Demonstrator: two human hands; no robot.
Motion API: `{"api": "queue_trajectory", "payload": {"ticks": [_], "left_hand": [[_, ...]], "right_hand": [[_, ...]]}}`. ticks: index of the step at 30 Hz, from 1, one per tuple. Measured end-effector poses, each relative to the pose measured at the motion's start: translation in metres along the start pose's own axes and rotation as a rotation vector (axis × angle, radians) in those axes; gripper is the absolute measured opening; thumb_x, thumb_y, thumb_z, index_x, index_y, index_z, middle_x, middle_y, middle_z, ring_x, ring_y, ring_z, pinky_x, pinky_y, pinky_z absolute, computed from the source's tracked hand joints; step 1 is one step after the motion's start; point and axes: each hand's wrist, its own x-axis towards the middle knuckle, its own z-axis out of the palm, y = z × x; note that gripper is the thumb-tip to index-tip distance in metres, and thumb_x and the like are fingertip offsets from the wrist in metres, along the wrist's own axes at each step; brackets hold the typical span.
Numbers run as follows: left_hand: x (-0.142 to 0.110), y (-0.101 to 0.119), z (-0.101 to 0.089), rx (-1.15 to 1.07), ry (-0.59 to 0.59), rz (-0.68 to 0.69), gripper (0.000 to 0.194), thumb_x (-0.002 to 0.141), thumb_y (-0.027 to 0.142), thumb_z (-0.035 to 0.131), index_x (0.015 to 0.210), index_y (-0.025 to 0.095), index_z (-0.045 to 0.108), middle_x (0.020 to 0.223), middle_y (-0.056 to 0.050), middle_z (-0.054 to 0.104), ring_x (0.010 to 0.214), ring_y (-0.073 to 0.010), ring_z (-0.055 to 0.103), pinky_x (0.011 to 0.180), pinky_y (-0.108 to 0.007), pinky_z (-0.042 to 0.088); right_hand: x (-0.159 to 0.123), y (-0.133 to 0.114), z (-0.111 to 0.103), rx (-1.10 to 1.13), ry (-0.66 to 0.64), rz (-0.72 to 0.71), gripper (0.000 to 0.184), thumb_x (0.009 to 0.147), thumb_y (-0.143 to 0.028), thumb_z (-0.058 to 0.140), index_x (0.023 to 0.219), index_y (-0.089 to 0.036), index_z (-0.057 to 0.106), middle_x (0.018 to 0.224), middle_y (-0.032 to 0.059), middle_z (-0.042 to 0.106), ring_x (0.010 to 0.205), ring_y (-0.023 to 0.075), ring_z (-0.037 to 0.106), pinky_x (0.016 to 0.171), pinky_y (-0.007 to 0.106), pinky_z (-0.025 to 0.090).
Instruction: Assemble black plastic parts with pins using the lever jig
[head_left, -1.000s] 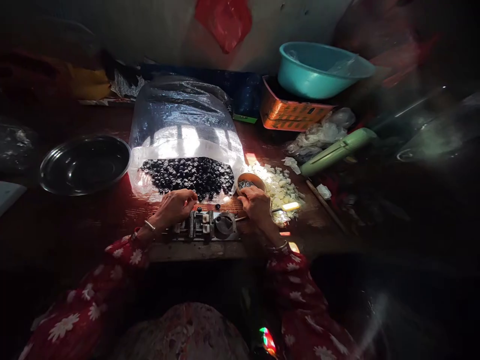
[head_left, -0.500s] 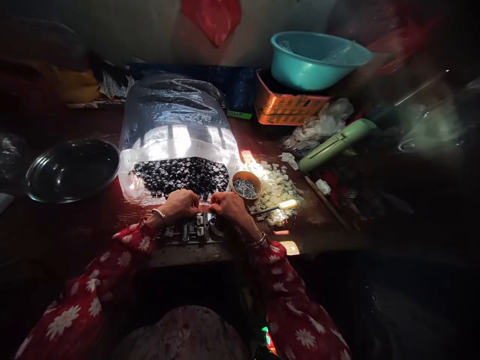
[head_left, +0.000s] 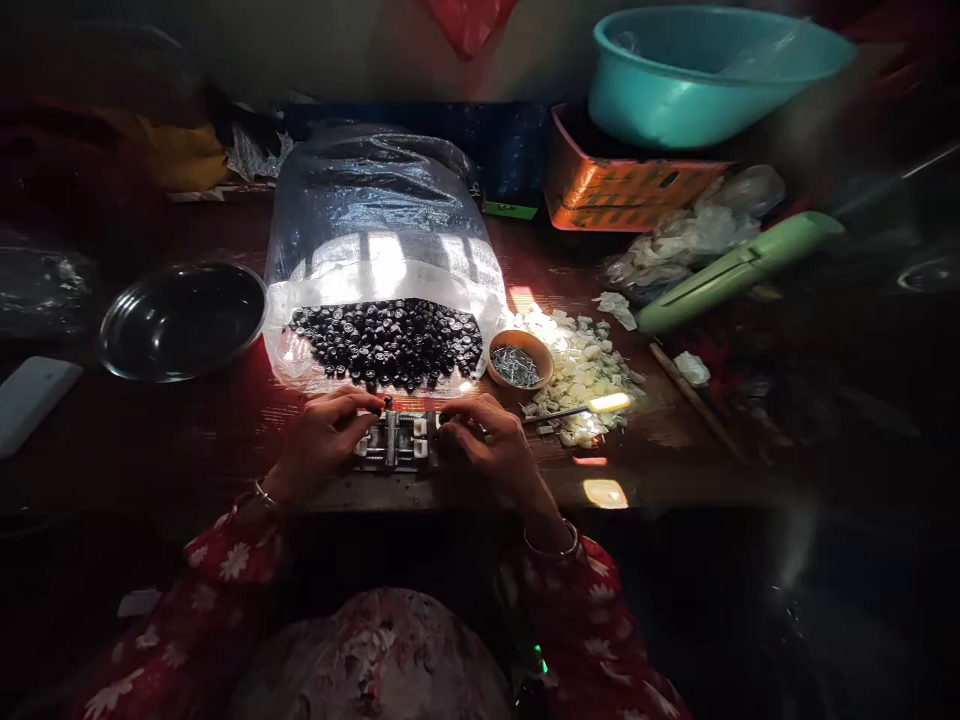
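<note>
My left hand (head_left: 322, 435) and my right hand (head_left: 491, 440) sit on either side of a small metal jig (head_left: 399, 440) at the table's front edge, fingertips curled onto its ends. Whether either hand pinches a small piece is too small to tell. Behind the jig lies a clear plastic bag (head_left: 382, 220) holding a mound of dark buttons (head_left: 386, 345). To the right are a small wooden bowl (head_left: 520, 360) of metal pins, a heap of pale chips (head_left: 581, 370), and a thin tool with a bright handle (head_left: 592, 407).
A dark steel bowl (head_left: 184, 320) stands left of the bag, with a white flat object (head_left: 30, 405) beyond it. At the back are a teal basin (head_left: 712, 75) on an orange crate (head_left: 630, 180), crumpled plastic (head_left: 686, 240) and a green handled tool (head_left: 739, 270).
My right hand has left the wooden bowl and moved onto the jig. Both hands now sit closer together over it, and the view has shifted slightly.
</note>
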Motion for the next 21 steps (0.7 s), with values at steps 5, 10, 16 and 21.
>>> {"api": "queue_trajectory", "payload": {"ticks": [5, 10, 16, 21], "left_hand": [[-0.027, -0.007, 0.003, 0.034, 0.093, 0.059, 0.014, 0.098, 0.026, 0.068, 0.107, 0.023, 0.078, 0.107, -0.005, 0.079, 0.101, -0.0203, 0.074, 0.094, -0.035, 0.059], [-0.042, -0.017, 0.012, 0.069, 0.16, 0.132, 0.012, 0.099, 0.025, 0.068, 0.107, 0.022, 0.077, 0.105, -0.006, 0.079, 0.099, -0.0202, 0.074, 0.093, -0.035, 0.06], [-0.05, -0.024, 0.018, 0.105, 0.183, 0.195, 0.01, 0.099, 0.025, 0.068, 0.106, 0.023, 0.076, 0.1, -0.006, 0.077, 0.094, -0.0192, 0.074, 0.087, -0.034, 0.061], [-0.052, -0.029, 0.019, 0.172, 0.164, 0.245, 0.01, 0.1, 0.024, 0.067, 0.106, 0.024, 0.075, 0.102, -0.006, 0.077, 0.095, -0.0189, 0.073, 0.09, -0.035, 0.06]], "right_hand": [[-0.019, -0.006, 0.011, 0.007, 0.046, 0.023, 0.014, 0.094, -0.027, 0.068, 0.105, -0.024, 0.077, 0.099, 0.0049, 0.077, 0.091, 0.0228, 0.067, 0.084, 0.037, 0.054], [-0.029, -0.006, 0.025, 0.006, 0.032, 0.029, 0.013, 0.095, -0.026, 0.066, 0.106, -0.025, 0.074, 0.097, 0.0044, 0.075, 0.091, 0.0232, 0.066, 0.083, 0.037, 0.053], [-0.033, -0.012, 0.033, -0.087, 0.004, -0.046, 0.01, 0.099, -0.023, 0.062, 0.105, -0.026, 0.07, 0.103, 0.0065, 0.073, 0.101, 0.0254, 0.063, 0.093, 0.04, 0.052], [-0.035, -0.012, 0.039, -0.153, 0.026, -0.065, 0.011, 0.1, -0.022, 0.059, 0.104, -0.025, 0.069, 0.101, 0.0074, 0.069, 0.099, 0.0256, 0.061, 0.09, 0.04, 0.051]]}}
